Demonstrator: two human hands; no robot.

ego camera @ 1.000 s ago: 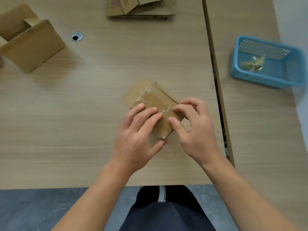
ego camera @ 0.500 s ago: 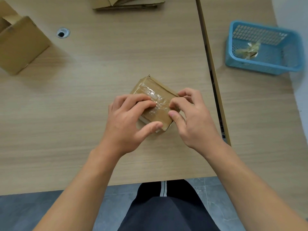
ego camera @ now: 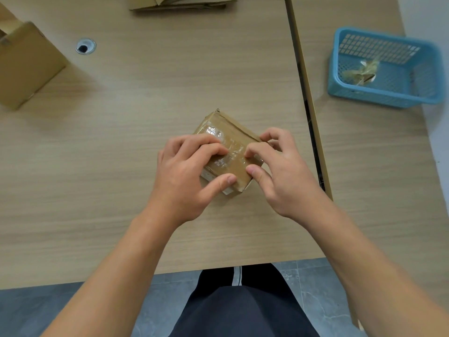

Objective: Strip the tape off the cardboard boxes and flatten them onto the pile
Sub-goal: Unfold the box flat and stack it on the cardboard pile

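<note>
A small brown cardboard box (ego camera: 227, 128) sits near the middle of the wooden table, with shiny clear tape (ego camera: 229, 156) across its top. My left hand (ego camera: 187, 176) grips the box from the left, fingers on the top and thumb on the near side. On the box's right end my right hand (ego camera: 281, 173) has its curled fingertips on the tape and its thumb against the near edge. Whether a tape end is lifted is hidden by the fingers. A pile of flattened cardboard (ego camera: 184, 3) lies at the table's far edge.
Another cardboard box (ego camera: 26, 66) stands at the far left. A cable hole (ego camera: 85, 46) is in the tabletop beside it. On the adjoining table to the right sits a blue plastic basket (ego camera: 386, 93) holding crumpled tape scraps (ego camera: 362, 71). A gap (ego camera: 313, 147) separates the tables.
The box has been turned so that its taped face is up. Both hands have shifted on it, with the left hand's grip closing round its left side.
</note>
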